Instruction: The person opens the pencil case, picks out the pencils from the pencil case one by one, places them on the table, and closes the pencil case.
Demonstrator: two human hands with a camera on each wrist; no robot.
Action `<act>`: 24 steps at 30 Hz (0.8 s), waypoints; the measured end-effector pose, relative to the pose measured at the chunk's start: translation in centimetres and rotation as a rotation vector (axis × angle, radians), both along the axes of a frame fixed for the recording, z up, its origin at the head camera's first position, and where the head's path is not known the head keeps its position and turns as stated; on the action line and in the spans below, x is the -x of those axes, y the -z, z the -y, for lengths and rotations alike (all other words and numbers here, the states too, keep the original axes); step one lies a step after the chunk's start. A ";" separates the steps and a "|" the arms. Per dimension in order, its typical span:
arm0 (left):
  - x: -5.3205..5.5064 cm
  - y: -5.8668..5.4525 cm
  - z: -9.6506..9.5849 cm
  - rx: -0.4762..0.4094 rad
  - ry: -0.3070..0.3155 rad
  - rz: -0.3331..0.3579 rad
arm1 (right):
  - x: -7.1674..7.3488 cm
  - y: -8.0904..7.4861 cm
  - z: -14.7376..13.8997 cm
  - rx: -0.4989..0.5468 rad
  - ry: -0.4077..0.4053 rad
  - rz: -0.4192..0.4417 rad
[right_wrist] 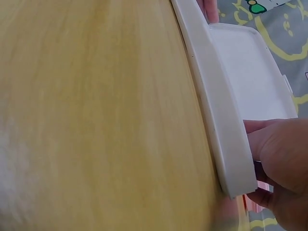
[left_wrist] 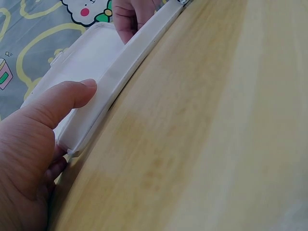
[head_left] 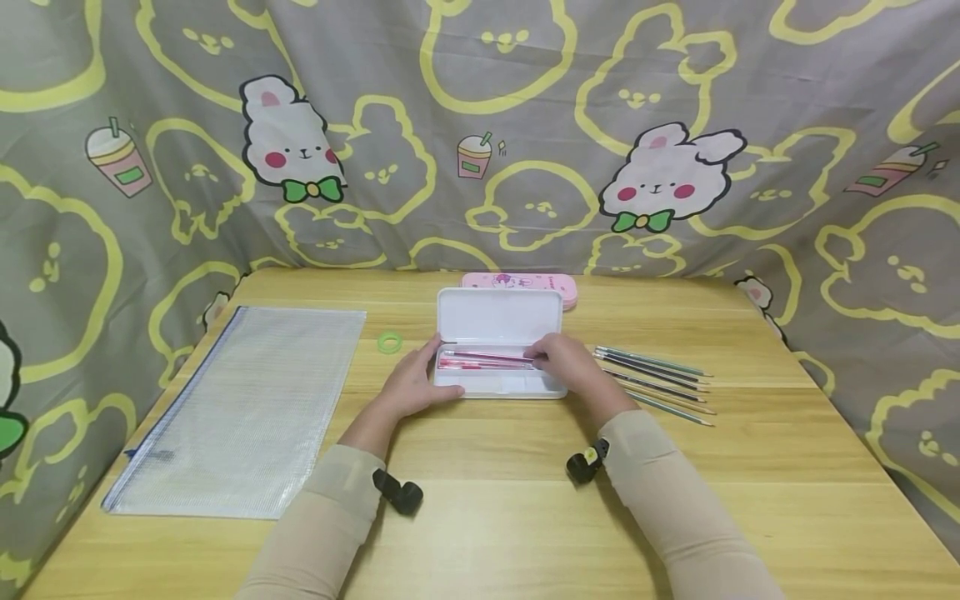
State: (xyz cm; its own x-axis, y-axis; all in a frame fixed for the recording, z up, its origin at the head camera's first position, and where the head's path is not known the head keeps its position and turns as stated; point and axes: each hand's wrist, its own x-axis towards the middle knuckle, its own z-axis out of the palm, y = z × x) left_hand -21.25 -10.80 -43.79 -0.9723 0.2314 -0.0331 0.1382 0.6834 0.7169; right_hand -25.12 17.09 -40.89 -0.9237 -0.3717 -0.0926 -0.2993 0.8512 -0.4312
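A white pencil case lies on the table with its lid standing up behind it. My left hand grips the left end, thumb on the front rim and fingers round the side. Inside are red-and-clear pens and a dark pink pencil. Over the right part of the case, my right hand has curled fingers that pinch the right end of that pencil; the fingertips are partly hidden. Several pencils lie on the table just right of this hand.
Behind the raised lid is a pink pencil case. A green ring lies left of the white case. Farther left is a clear mesh zip pouch. Patterned cloth hangs along the table's back and sides.
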 end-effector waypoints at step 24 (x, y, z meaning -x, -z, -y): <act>-0.3 -0.5 -0.1 0.002 -0.006 0.021 | -1.5 -3.2 -3.8 0.193 -0.003 0.075</act>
State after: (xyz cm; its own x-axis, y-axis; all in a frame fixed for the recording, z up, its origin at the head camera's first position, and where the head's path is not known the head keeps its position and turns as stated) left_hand -20.93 -10.72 -43.29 -0.9727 0.2257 -0.0537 0.1195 0.6856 0.7182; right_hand -23.58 20.89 -37.70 -0.9157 -0.3921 -0.0879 -0.2628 0.7499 -0.6071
